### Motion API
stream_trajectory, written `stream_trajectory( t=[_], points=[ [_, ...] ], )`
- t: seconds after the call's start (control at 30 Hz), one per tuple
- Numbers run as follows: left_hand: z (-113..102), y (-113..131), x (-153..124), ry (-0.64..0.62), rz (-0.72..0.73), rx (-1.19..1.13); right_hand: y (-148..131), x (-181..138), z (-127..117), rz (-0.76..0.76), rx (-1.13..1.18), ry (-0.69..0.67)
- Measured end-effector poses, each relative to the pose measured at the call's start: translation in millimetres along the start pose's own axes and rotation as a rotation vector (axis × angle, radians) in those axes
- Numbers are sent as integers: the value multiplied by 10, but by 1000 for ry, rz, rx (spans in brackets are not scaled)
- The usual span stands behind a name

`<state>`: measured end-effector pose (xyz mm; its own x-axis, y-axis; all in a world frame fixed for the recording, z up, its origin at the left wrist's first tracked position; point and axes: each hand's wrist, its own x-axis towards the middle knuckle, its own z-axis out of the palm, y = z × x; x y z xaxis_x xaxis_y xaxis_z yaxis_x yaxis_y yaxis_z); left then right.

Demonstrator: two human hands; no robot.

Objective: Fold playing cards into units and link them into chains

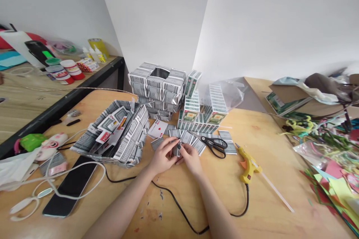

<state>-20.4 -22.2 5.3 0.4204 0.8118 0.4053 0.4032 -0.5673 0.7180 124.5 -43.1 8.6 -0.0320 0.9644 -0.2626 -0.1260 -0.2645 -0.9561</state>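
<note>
My left hand [165, 155] and my right hand [189, 158] meet over the middle of the table, their fingers pinched on a grey-patterned playing card [176, 151] between them. Fingers hide much of that card. Several more playing cards [185, 137] lie face down just beyond my fingertips, and a few face-up cards [157, 129] sit to the left. Black-handled scissors [215, 144] rest on the cards to the right of my right hand. To the left of my left hand stands a basket made of folded cards [131, 145], with loose cards inside.
Behind are a box of folded cards [157, 86] and stacked card packs [200, 114]. A yellow glue gun [249, 164] lies at right, its black cord running under my forearms. A phone [70, 186] and white cable are at left. Coloured paper scraps [336, 179] lie far right.
</note>
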Motion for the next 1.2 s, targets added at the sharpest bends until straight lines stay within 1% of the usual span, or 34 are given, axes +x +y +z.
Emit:
stream_trajectory(
  t=[0.1,0.27,0.43,0.57,0.7,0.83,1.0,1.1,1.2],
  points=[
    [-3,-1,1,18,14,14,-11,-4,1,9,-4,-8],
    [-13,4,9,24,37,25,-26,-16,4,-3,-7,19],
    [-13,0,17,-5,25,5,-38,-30,-12,10,-5,-17],
    [-10,-11,9,-3,13,-8,-53,-36,-21,12,-18,-58],
    [-10,6,2,23,12,-8,-62,-36,-26,4,-15,-109],
    [14,60,7,69,5,-37,-66,-33,-49,5,58,-154],
    [69,114,-6,108,3,-78,-77,-34,-79,-65,121,-134],
    [88,130,-13,125,3,-87,-79,-38,-84,-44,117,-156],
    [87,137,-4,118,30,-91,-58,-34,-83,-51,147,-146]
  ],
)
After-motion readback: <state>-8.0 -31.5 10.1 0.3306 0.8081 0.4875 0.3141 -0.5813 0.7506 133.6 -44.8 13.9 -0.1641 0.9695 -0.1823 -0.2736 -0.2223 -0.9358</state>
